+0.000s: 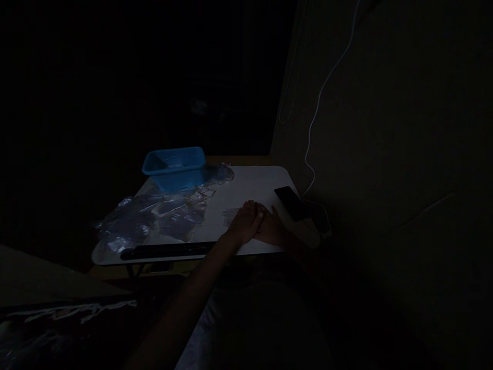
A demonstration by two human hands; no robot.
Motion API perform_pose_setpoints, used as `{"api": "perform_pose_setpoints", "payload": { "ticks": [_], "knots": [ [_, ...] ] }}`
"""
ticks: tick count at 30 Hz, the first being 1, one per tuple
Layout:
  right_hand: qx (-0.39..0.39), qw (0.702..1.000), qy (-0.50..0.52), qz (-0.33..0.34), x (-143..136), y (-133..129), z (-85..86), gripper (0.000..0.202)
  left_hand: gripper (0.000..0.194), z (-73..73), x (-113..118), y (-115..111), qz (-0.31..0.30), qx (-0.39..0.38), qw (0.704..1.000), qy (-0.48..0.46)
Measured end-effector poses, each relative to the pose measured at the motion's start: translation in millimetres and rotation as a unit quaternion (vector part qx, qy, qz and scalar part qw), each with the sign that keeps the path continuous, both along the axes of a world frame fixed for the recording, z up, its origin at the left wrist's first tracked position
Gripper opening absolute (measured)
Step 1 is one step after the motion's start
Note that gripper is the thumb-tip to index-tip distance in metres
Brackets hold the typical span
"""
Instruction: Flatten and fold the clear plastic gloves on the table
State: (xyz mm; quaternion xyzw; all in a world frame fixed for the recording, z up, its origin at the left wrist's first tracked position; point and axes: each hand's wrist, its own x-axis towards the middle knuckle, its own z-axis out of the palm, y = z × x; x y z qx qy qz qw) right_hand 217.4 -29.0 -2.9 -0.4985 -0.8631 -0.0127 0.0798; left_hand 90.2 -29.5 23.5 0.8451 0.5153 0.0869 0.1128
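- While the light is poor, layout reads OK; clock centred on the hands, 12 = far edge.
- Left hand (245, 223) lies over right hand (270, 229), near side of the surface (252, 181).
- Fingers: left ones laid across the right hand, right ones mostly hidden. Can't tell if either holds anything.
- Film (229, 217), thin and clear-looking, flat at 9, just beside left hand; contact unclear.
- Progress, my read: no finished result visible. Bags (179, 221) lie loose and crumpled farther out at 9, apart from the hands. Handling of film and bags looks left to do.
- Basin (177, 181) upright at 10, bags against its base; contents too dark to call.
- Best room: 12, to the far edge.
- Tight: 2, phone (291, 203) near right hand; 3, right edge then wall (385, 128); cable (319, 96) hangs at 1.
- Near edge close at 6, forearms across it. Dark strip (169, 251) along it at 8.
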Motion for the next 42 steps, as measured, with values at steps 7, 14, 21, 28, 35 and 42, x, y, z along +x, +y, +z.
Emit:
{"api": "perform_pose_setpoints", "payload": {
  "ticks": [7, 14, 21, 28, 35, 42],
  "knots": [
    [0.004, 1.0, 0.009, -0.007, -0.1, -4.3, 4.1, 0.077, 0.057, -14.1, -5.7, 0.4, 0.026, -0.019, 0.999, 0.036],
    [0.015, 1.0, 0.0, -0.004, -0.2, -5.0, 3.4, 0.076, 0.058, -18.2, -13.5, 0.1, 0.052, 0.011, 0.997, 0.054],
    [0.023, 0.999, -0.017, -0.017, -1.3, -6.7, 6.0, 0.079, 0.054, -19.8, -40.6, -5.0, 0.073, 0.061, 0.992, 0.08],
    [0.017, 1.0, -0.013, -0.018, -1.0, -3.2, 2.1, 0.082, 0.051, -19.7, -58.2, -8.7, 0.108, 0.092, 0.984, 0.107],
    [0.0, 0.997, 0.069, -0.033, 6.1, 2.8, 5.5, 0.069, 0.052, -22.5, -57.1, -7.6, 0.108, 0.103, 0.984, 0.101],
    [-0.098, 0.966, 0.227, -0.08, 14.8, 50.2, 16.5, 0.036, 0.053, -25.1, -58.1, -6.4, 0.105, 0.113, 0.984, 0.089]
  ]
}}
